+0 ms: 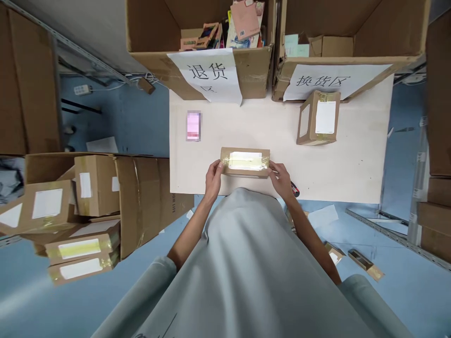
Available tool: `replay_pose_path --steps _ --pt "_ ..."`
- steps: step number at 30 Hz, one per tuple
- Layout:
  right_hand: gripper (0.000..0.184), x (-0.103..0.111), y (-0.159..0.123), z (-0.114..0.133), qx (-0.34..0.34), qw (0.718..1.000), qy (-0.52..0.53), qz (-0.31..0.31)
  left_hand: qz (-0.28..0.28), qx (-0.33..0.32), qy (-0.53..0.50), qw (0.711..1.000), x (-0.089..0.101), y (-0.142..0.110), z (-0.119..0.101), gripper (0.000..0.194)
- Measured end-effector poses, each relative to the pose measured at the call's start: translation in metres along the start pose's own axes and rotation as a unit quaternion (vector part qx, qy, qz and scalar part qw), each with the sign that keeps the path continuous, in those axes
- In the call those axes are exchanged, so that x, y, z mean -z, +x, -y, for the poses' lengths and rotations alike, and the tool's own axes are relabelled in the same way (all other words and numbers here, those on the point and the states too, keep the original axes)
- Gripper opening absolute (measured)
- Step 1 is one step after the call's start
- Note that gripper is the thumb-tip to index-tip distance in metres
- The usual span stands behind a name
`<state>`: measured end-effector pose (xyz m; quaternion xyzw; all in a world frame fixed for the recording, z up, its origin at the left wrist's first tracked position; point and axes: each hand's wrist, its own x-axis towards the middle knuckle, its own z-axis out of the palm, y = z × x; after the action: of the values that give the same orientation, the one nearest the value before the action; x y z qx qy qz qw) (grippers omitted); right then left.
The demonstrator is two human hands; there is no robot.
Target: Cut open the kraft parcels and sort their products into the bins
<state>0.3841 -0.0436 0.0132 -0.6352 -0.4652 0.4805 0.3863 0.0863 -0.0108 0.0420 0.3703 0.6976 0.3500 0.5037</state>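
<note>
A small brown cardboard box [245, 172] with a taped white label on top is at the front of the white table [246, 126], close to my body. My left hand [213, 177] grips its left end, and my right hand [279, 177] grips its right end, the fingers of each closed on the cardboard. I cannot tell whether the box rests on the table or is slightly lifted. Beside my right wrist, partly covered by it, lies a red and black tool [295, 189], perhaps a box cutter.
A taller labelled carton [305, 123] stands on the table's right, a pink, blurred rectangle [193, 126] on its left. Two large open boxes, one holding books [150, 61] and one small cartons [398, 63], line the back. Parcels fill a big carton [141, 202] at left. Packaging scraps [366, 265] lie on the floor.
</note>
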Motion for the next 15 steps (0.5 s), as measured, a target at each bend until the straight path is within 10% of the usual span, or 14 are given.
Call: replay_pose_path --steps 8,15 --pt "0.059 0.032 0.003 -0.024 -0.025 0.998 0.004 0.055 -0.065 0.046 0.159 0.984 -0.023 -0.011 0.009 0.049" --pt "0.064 0.139 0.069 -0.037 -0.014 0.963 -0.080 -0.258 0.031 -0.184 0.277 0.943 -0.126 0.018 -0.050 0.046"
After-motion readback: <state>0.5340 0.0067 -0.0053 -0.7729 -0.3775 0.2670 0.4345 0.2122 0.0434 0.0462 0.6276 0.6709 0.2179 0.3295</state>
